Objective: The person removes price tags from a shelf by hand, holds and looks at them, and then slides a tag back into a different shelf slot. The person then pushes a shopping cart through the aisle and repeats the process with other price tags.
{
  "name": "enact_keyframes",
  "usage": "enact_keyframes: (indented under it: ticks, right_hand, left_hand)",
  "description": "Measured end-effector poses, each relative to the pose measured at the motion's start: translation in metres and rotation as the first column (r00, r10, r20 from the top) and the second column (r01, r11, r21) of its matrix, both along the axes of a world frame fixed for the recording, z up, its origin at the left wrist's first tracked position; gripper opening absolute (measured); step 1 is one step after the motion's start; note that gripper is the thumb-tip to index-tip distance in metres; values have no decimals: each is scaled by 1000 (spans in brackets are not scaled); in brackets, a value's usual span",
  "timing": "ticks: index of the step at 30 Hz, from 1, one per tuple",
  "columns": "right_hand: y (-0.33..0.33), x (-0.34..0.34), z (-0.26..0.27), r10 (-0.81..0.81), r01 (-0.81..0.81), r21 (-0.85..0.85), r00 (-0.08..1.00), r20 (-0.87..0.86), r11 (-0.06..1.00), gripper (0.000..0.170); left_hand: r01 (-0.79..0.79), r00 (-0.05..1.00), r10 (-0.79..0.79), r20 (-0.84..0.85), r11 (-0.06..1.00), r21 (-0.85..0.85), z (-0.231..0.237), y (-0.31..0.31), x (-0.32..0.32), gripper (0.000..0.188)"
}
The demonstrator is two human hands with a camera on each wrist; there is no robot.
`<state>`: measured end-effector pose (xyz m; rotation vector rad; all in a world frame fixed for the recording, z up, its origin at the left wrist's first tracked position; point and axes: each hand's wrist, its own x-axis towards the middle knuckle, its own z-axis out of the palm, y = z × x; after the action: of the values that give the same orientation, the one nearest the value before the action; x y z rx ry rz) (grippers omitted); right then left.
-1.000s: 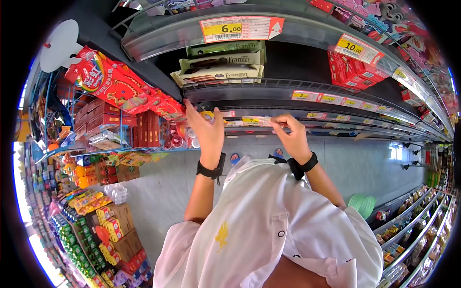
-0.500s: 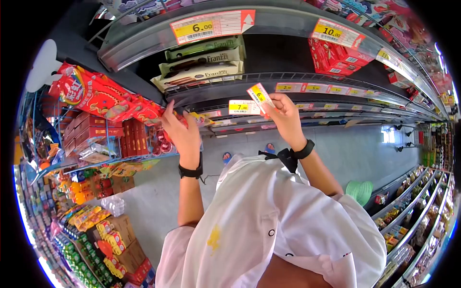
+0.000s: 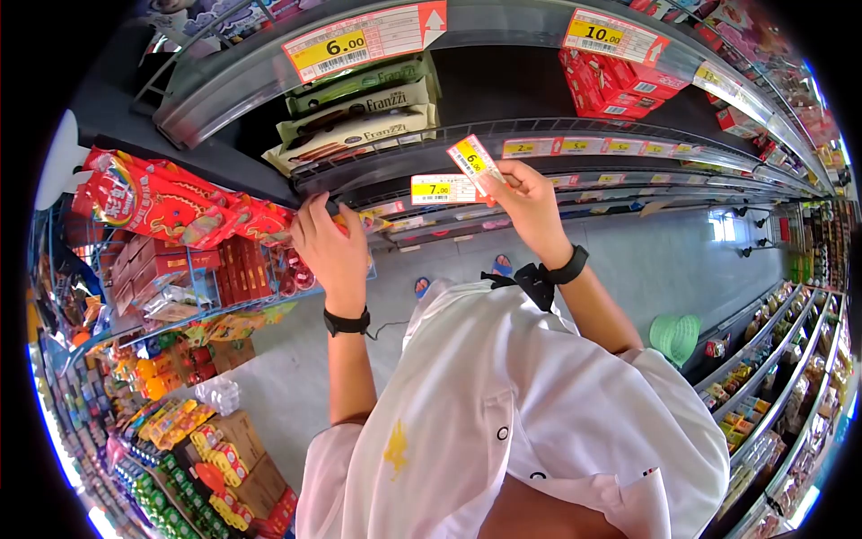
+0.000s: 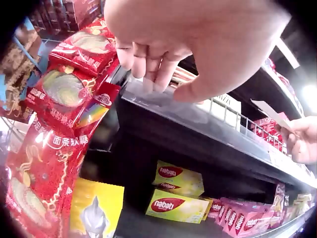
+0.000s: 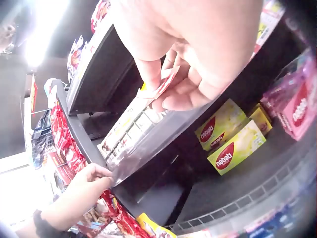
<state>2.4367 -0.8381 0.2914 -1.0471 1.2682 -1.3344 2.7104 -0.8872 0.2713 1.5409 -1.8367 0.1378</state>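
My right hand (image 3: 530,202) pinches paper price tags fanned at its fingertips. A yellow and white tag marked 6.00 (image 3: 471,162) tilts upward, and a tag marked 7.00 (image 3: 435,189) lies partly behind it. In the left wrist view the right hand (image 4: 303,140) shows the tags edge-on. My left hand (image 3: 330,247) is at the left end of a shelf, its bent fingers and thumb at the clear label strip (image 4: 198,115) along the shelf's front. Red candy packets (image 4: 62,134) hang close beside it.
Franzzi biscuit packs (image 3: 359,130) stand behind a wire rail (image 3: 404,135). Red boxes (image 3: 615,85) sit farther right. Below are yellow Nabati boxes (image 4: 176,206) on a lower shelf. A blue wire rack (image 3: 215,310) stands at the left, and more stocked shelves (image 3: 763,395) line the right.
The right hand has lifted, and the 6.00 tag has come into view in it. The left hand's fingers have bent in at the shelf end. The head view has shifted slightly.
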Motion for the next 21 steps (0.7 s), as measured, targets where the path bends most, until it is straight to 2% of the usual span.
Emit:
enact_keyframes:
  ticks: [5,8,11,14,17,21]
  right_hand:
    - [0,-2,-3,16,-16,-1,1000,-24,1000,26]
    - [0,0,-1,5,-5,5,999,-32,1000,26]
    - [2,2,1,-2,2,4,1000,-31,1000,26]
    - [2,1,-6,-2,3,16,999,-39,1000,26]
    - [0,2,-1,-1,3,16,997,-73,1000,25]
    - [-15,8,14,-29,7,-98,973,-227,995,23]
  left_hand:
    - [-38,991,25,131,994,100,20,6,-14,32]
    - [-73,987,63,147,996,58,16,7,-20,39]
    - [21,994,-15,109,998,-54,11,11,-28,44]
    - [101,994,-99,-43,994,41,-9,11,-30,51]
    - [62,998,-60,-12,981,182,4,17,-33,54]
    - [125,991,-131,33,982,141,6,18,-33,56]
